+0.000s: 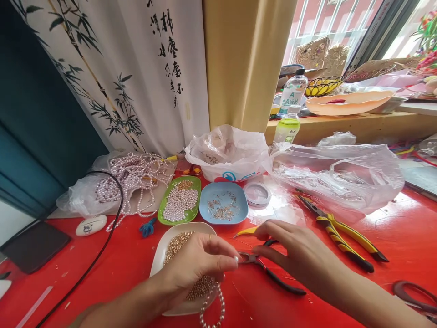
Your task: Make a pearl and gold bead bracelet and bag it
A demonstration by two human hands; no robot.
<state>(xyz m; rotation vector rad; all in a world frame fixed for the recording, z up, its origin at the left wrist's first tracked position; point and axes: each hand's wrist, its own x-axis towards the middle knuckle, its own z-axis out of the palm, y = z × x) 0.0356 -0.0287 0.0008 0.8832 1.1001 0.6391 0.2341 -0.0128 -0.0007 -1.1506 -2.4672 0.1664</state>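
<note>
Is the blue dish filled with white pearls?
No, the blue dish holds thin metal pins; the white pearls lie in the green dish beside it.

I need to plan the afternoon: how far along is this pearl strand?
Done: a short run of pearls hangs strung from the left hand. In hand: the right hand works small pliers at the strand's end. Left: the green dish is full of loose pearls, and pins fill the blue dish.

Just at the pinch of the left hand hangs a glossy pearl strand; beneath it, shiny metallic gold beads fill a smooth white dish. The right hand grips steel-tipped pliers with matt black handles. Below both lies a glossy red tabletop.
</note>
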